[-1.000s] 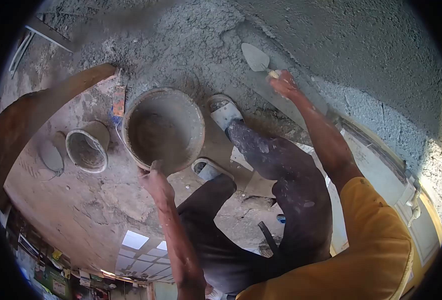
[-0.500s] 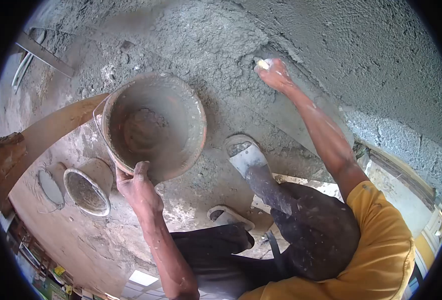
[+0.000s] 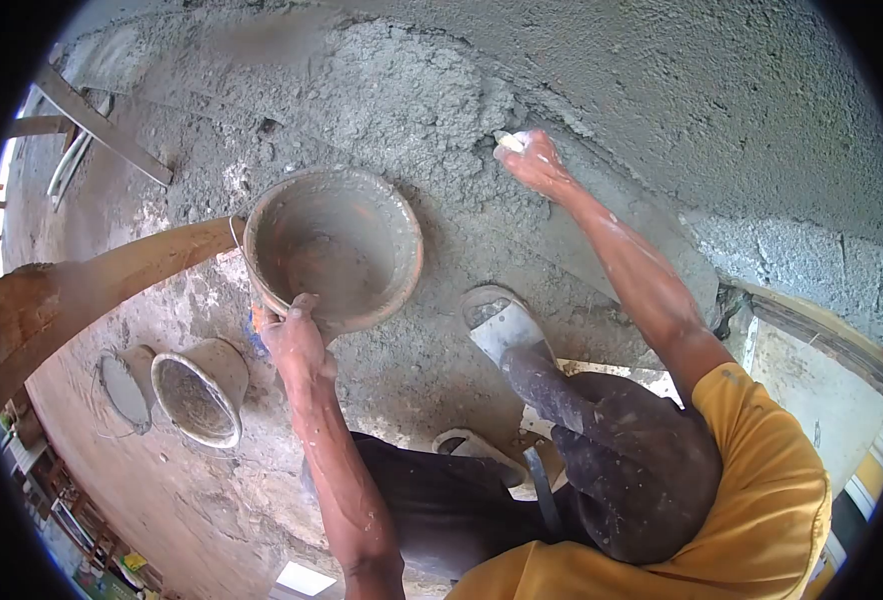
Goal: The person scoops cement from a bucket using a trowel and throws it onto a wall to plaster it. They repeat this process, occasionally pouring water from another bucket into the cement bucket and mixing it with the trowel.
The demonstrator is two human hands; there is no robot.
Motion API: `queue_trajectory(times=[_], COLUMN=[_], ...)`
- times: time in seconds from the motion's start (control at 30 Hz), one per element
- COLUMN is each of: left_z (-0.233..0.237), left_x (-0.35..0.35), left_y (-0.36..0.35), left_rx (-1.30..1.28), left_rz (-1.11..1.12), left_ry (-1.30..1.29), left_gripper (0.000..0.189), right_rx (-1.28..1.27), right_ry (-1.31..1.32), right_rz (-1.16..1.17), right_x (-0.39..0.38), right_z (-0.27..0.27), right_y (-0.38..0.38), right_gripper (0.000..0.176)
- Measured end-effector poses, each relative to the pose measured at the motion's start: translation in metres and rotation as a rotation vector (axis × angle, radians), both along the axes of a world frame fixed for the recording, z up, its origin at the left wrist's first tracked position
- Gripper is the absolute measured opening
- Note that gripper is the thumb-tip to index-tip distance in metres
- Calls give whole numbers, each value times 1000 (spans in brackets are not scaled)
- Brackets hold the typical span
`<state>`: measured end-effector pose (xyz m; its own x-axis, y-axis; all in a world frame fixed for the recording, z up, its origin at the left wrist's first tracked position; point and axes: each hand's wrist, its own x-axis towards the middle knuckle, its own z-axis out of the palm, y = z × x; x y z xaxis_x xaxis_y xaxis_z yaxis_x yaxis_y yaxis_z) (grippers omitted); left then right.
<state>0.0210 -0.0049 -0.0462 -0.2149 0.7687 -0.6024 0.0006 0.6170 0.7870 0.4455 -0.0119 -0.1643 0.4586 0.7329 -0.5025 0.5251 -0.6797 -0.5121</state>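
A mortar-coated bucket (image 3: 402, 270) with an orange tint on its rim hangs tilted over the floor, its inside facing me. My left hand (image 3: 297, 340) is closed around its near rim, thumb on top; grey residue coats the bottom. At the right, my right hand (image 3: 537, 165) is wrapped around a tool with a pale handle (image 3: 509, 143). It is beside the heap of wet grey mortar (image 3: 412, 95); the tool's working end is hidden from view.
Two smaller buckets, one whitish (image 3: 227, 365) and one grey (image 3: 127, 390), stand at the left. A curved brown piece (image 3: 142, 265) reaches in beside the large bucket. A metal bar (image 3: 102, 125) lies at upper left. Rough grey plaster (image 3: 722, 110) covers the wall at right. My sandalled foot (image 3: 502, 325) is below the mortar.
The whole view has shifted slightly. My left hand still holds the bucket, whose inside shows more clearly. My right hand has moved a little toward me with the tool.
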Motion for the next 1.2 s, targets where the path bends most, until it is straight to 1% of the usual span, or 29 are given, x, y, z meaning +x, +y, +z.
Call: queue_trajectory(times=[0.03, 0.17, 0.23, 0.27, 0.33, 0.43, 0.47, 0.57, 0.6, 0.7, 0.77, 0.8, 0.87, 0.93, 0.97, 1.0, 1.03, 1.1, 1.13, 1.17, 1.2], left_z=[4, -2, -10, -4, -11, -11, -9, -23, -20, -14, -19, -21, -27, -46, -53, -47, -44, -39, -32, -34, -37], left_x=[5, 17, 26, 30, 25, 27, 28, 23, 23, 28, 17, 7, -15, -46, -54, -48, -43, -28, -21, -20, -20], left_y=[1, 7, 10, 12, 11, 13, 14, 13, 12, 11, 9, 9, 8, 5, 7, 7, 3, 1, 2, 3, 2], left_rx=[-24, -4, 28, 23, 48, 44, 30, 110, 95, 81, 91, 61, 8, -42, -59, -53, -25, 41, 41, 80, 121], left_rz=[11, -1, 4, -10, -25, -29, -27, -37, -36, -43, -62, -14, 103, 142, 164, 116, 91, 40, 63, 59, 69], left_ry=[-3, 60, 78, 51, 81, 71, 62, 15, 19, 10, 0, -5, -25, -103, -144, -103, -54, 46, 38, 45, 53], left_gripper=[52, 52, 52, 53, 53, 53, 52, 52, 52, 52, 50, 48, 44, 40, 38, 37, 37, 36, 40, 41, 42], right_rx=[-7, -25, 39, 67, 117, 71, 97, 171, 195, 328, 200, 140, 145, 42, -43, -136, -150, -168, -207, -244, -217], right_ry=[6, 144, 94, 60, -26, -157, -159, -167, -179, -261, -61, 41, -29, -49, -4, 41, 53, 75, 149, 224, 232], right_rz=[22, 2, -36, -61, -71, 63, 101, 229, 277, 604, 477, 419, 244, 172, 153, 130, 118, 90, 56, 25, 33], right_x=[2, 0, -8, -13, -24, -25, -31, -72, -91, -130, -125, -126, -91, -46, -26, -16, -17, -17, -19, -23, -26], right_z=[0, 3, 10, 17, 22, 30, 43, 83, 90, 86, 82, 82, 89, 77, 73, 70, 67, 62, 61, 55, 38], right_y=[-1, -14, -18, -21, -27, -28, -28, -25, -24, -14, -8, -3, -23, -58, -80, -95, -94, -84, -57, -11, 33], right_gripper=[68, 56, 54, 55, 53, 51, 49, 42, 40, 36, 35, 35, 37, 41, 42, 43, 43, 41, 43, 44, 44])
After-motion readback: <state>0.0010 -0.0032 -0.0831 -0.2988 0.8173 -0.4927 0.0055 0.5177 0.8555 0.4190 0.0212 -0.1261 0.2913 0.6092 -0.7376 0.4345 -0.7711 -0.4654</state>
